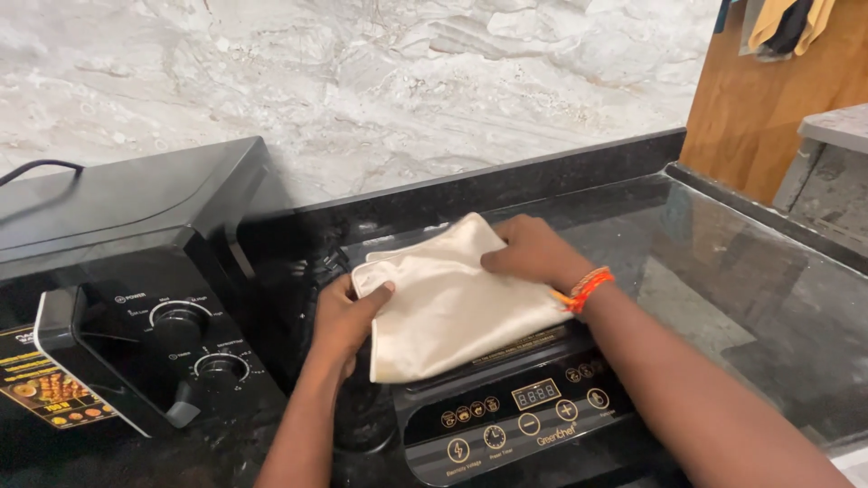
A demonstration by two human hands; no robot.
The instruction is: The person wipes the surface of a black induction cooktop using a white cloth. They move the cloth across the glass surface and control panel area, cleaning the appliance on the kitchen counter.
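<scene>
black counter [750, 298]: one cloth [448, 303], two hands [339, 318] [533, 253] gripping.

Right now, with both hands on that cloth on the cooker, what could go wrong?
1. The cream cloth lies on the black induction cooker. If the glass top is hot, cloth or hands might get burned; the pictures cannot tell.
2. The left hand and right hand press close to the touch buttons; a slip could press one.
3. The left hand works in the narrow gap beside the black oven and could bump it.
</scene>
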